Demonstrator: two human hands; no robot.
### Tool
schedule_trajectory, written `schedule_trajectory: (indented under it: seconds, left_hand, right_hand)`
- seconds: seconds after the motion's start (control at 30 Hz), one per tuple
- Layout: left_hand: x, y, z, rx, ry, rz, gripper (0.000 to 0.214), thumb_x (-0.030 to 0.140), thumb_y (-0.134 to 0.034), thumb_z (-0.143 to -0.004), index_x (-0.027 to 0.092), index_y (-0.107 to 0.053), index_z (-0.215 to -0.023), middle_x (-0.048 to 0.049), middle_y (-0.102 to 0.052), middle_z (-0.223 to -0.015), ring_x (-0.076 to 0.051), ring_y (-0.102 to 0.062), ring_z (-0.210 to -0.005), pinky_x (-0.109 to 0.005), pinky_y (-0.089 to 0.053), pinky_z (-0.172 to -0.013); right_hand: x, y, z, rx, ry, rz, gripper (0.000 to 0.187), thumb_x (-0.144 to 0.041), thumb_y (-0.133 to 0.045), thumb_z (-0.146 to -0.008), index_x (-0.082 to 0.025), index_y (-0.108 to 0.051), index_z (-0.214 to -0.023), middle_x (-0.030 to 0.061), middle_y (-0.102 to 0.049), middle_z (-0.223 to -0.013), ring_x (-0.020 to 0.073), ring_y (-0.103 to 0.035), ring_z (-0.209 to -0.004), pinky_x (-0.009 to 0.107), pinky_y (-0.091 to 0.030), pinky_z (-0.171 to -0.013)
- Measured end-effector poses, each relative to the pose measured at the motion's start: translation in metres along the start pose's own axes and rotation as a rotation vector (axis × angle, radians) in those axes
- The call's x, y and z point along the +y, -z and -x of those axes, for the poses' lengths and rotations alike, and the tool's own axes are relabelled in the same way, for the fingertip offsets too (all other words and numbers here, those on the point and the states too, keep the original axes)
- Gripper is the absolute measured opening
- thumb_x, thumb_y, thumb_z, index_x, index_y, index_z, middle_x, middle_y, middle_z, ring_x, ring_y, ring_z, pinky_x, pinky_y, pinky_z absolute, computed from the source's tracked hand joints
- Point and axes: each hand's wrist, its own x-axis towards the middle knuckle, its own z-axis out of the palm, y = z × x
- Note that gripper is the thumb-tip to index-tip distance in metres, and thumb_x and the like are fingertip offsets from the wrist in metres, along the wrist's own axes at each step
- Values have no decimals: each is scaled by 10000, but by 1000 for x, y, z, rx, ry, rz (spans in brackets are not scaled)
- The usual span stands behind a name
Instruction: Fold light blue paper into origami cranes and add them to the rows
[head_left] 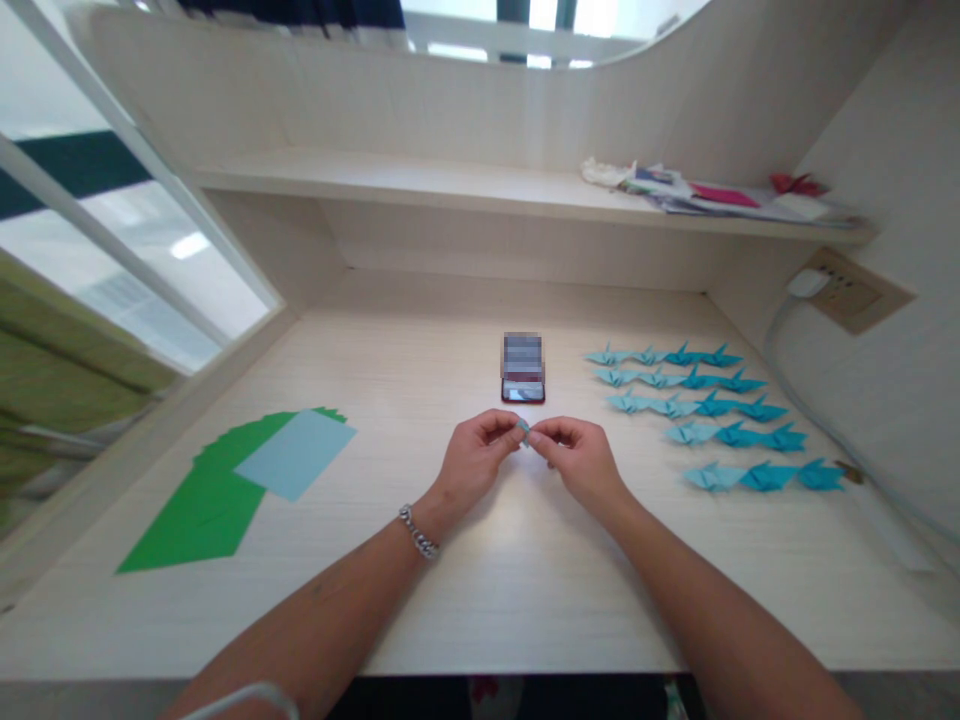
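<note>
Between my two hands, over the middle of the desk, is a small folded piece of light blue paper [524, 428], mostly covered by the fingers. My left hand [484, 450] pinches it from the left between thumb and fingertips, with a chain bracelet on the wrist. From the other side my right hand [574, 455] grips it in the same pinch, the fingertips of both hands almost meeting. Just beyond the hands lies a phone [523, 390] with a lit screen. Rows of folded paper cranes [697, 405], pale to deeper blue, stand to the right.
On the left, a light blue sheet [296, 455] lies over fanned green paper sheets [202, 505]. A shelf [450, 185] spans the back, with papers [712, 195] at its right end. A white cable [784, 350] runs from the wall socket [855, 290] down the right side.
</note>
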Motion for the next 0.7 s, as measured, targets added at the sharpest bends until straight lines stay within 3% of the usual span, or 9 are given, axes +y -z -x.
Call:
schedule_trajectory:
  seconds: [0.23, 0.37, 0.57, 0.7]
  left_hand:
    - [-1, 1, 1, -24, -3, 9, 166, 286, -686, -752, 149, -671, -844, -50, -667, -827, -154, -604, -772, -307, -497, -752]
    - [-1, -1, 1, -20, -28, -23, 159, 279, -694, -746, 145, -676, -829, -55, -674, -813, -160, -615, -766, -314, -498, -757]
    - [-3, -2, 1, -28, -42, -42, 165, 281, -685, -754, 140, -671, -840, -57, -676, -810, -162, -619, -758, -318, -499, -760]
    - [-4, -2, 1, -28, -41, -76, 169, 288, -674, -762, 138, -663, -839, -55, -668, -809, -155, -612, -752, -307, -497, -750]
  right_hand:
    - [-5, -1, -1, -34, -155, -231, 223, -376, -693, -666, -154, -685, -686, -1, -583, -536, 102, -469, -465, 234, -391, -448]
    - [-5, -1, -1, -49, -253, -324, 190, -336, -690, -662, -147, -674, -671, 2, -585, -566, 92, -473, -489, 222, -374, -462]
    - [-6, 1, -1, -75, -325, -365, 150, -288, -683, -655, -139, -663, -666, 9, -593, -603, 90, -484, -516, 217, -369, -478]
    - [-4, 1, -2, -72, -299, -294, 158, -296, -671, -673, -140, -649, -662, 2, -581, -589, 91, -484, -511, 222, -389, -492]
